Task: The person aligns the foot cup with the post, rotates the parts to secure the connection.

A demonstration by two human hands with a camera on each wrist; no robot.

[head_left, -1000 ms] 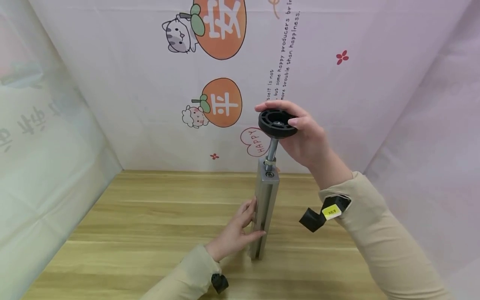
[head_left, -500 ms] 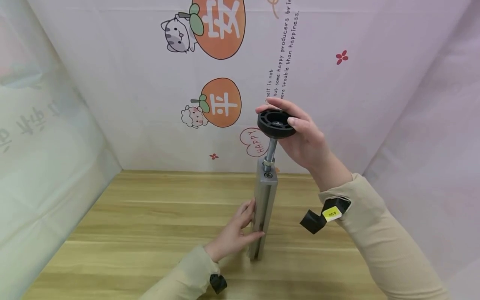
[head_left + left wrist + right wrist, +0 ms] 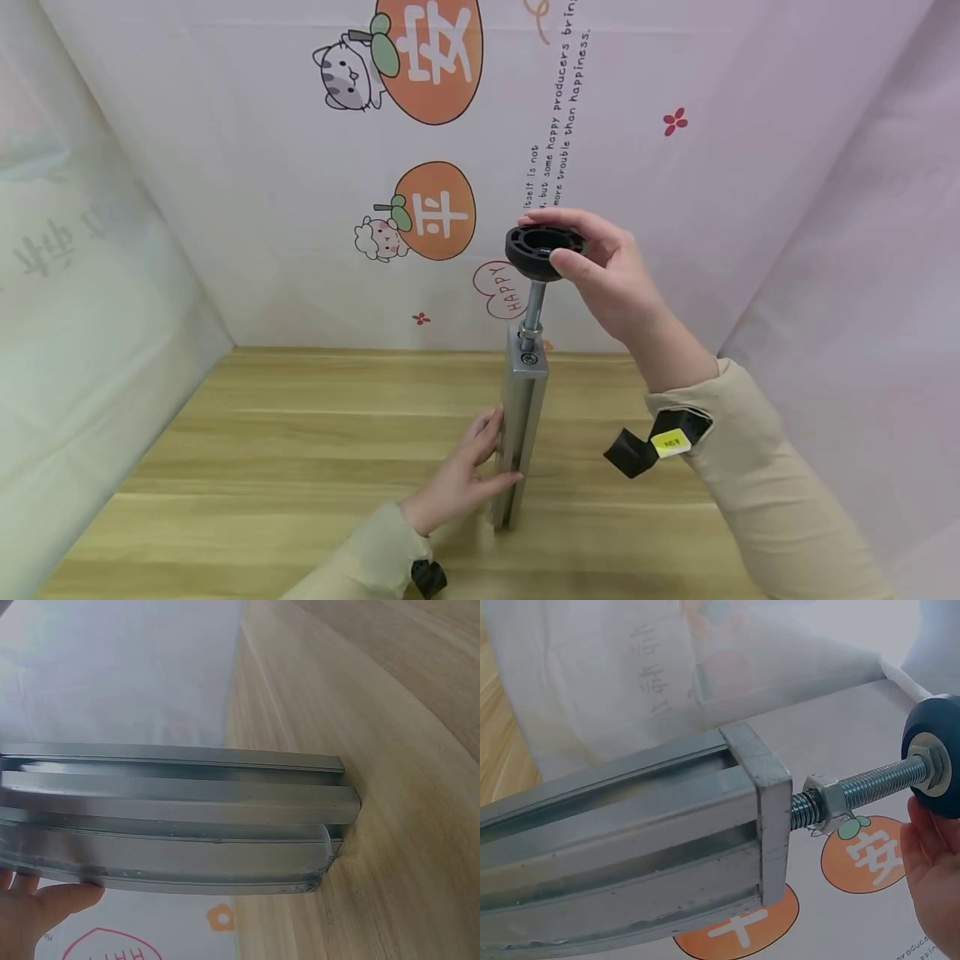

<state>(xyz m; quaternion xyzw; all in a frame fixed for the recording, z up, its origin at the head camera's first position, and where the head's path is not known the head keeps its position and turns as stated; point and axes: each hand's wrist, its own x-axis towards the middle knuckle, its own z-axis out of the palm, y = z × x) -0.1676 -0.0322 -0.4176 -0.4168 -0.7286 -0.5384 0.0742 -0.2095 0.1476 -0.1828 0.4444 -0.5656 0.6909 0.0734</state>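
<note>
Lettering (image 3: 567,137) is running sideways along the white backdrop (image 3: 262,208), reading "itself is not", "but some happy producers bring" and "more trouble than happiness." The upper orange print (image 3: 408,87) is showing the character 安, the lower orange print (image 3: 437,239) 平; a red heart outline (image 3: 510,292) is bearing the word HAPPY. A yellow label (image 3: 671,442) is marking the black device (image 3: 630,452) at the right cuff, its characters too small to read. The metal profile (image 3: 522,425) is standing on end on the wooden table (image 3: 300,433). A threaded rod (image 3: 535,305), fitted with a hex nut (image 3: 827,802), is projecting from its upper end and carrying a round black foot (image 3: 525,263). The left hand (image 3: 465,475) is reaching in low and gripping the profile between thumb and fingers. The right hand (image 3: 618,275), raised well apart from it, is pinching the foot's rim, thumb nearest the head camera, fingers behind.
</note>
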